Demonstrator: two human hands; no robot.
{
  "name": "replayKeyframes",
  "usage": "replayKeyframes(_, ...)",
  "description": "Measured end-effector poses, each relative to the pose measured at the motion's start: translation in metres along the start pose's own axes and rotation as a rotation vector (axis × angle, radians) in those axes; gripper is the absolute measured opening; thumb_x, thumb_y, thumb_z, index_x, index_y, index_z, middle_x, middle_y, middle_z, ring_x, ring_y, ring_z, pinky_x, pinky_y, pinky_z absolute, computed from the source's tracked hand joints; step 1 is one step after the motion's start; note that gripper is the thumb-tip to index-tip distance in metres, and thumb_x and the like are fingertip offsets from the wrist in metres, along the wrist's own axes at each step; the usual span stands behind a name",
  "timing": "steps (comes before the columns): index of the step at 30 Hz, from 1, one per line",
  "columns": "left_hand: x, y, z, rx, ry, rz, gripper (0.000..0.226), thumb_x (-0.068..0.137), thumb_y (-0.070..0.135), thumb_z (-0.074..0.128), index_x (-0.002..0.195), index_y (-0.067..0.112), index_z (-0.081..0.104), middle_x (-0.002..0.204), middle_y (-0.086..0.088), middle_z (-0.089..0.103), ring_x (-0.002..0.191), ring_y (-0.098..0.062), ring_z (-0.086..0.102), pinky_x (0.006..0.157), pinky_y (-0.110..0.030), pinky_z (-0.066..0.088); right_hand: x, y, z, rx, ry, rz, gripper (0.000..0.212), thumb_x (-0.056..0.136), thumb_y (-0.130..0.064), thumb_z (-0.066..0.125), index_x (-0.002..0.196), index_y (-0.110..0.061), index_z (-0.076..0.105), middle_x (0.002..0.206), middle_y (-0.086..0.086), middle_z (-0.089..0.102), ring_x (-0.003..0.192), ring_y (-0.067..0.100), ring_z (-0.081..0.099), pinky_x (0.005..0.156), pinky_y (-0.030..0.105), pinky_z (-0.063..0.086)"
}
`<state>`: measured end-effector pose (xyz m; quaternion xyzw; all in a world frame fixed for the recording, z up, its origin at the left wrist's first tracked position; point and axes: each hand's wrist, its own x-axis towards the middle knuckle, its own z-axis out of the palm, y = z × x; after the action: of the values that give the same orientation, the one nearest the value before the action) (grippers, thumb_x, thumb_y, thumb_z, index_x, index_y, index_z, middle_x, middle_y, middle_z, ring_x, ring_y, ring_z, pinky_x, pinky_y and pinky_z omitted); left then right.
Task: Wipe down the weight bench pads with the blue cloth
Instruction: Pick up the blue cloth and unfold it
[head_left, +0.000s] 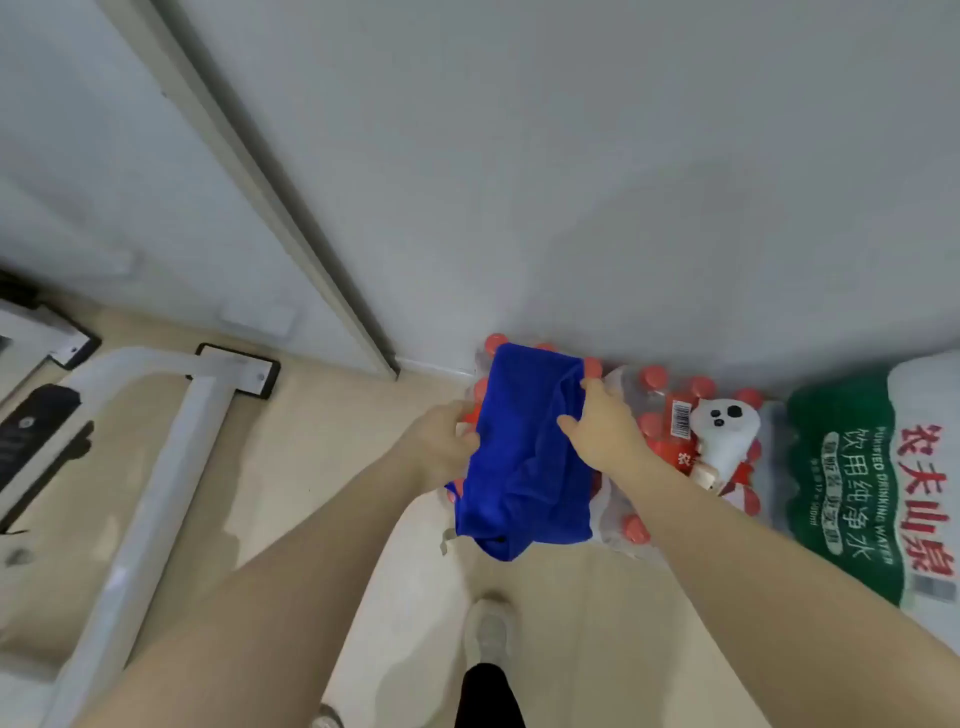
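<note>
Nearest, one pale shoe (488, 631) stands on the floor; beyond it, the left hand (441, 447) and right hand (605, 434) each close their fingers on one blue cloth (524, 457), which lies draped over a pack of red-capped bottles (670, 415) against the wall. A second, green-labelled pack (862, 483) lies alongside. Lifting carelessly could snag the plastic wrap, and no bench pads are clearly seen, only a white frame (156, 467) at left.

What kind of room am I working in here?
Probably a home or small gym corner used partly for storage: a white exercise-machine frame stands on the tile floor at left, and shrink-wrapped packs of bottled water sit against the wall.
</note>
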<state>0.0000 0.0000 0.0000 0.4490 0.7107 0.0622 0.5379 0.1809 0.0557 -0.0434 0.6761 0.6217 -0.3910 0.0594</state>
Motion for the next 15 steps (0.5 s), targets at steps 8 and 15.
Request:
replayKeyframes(8,0.021,-0.007,0.027,-0.148,-0.09,-0.089,0.043,0.096,0.015,0.037,0.139,0.016,0.04,0.137,-0.007,0.05,0.103,-0.021,0.053,0.082,-0.026,0.045,0.012,-0.004,0.03,0.139,-0.068,0.041,0.014,0.083,-0.018,0.06,0.081,-0.008,0.05,0.073,0.005,0.055,0.073,0.026,0.055,0.061,0.034,0.043)
replayKeyframes(15,-0.024,0.016,0.0,-0.496,0.042,0.004,0.036,0.098,0.027,0.037,0.134,0.024,0.042,0.113,0.004,0.06,0.089,-0.005,0.059,0.066,-0.006,0.047,-0.051,-0.057,-0.024,0.865,-0.357,-0.024,0.034,0.079,0.006,0.037,0.089,-0.014,0.062,0.075,0.004,0.063,0.072,0.021,0.059,0.067,0.031,0.046)
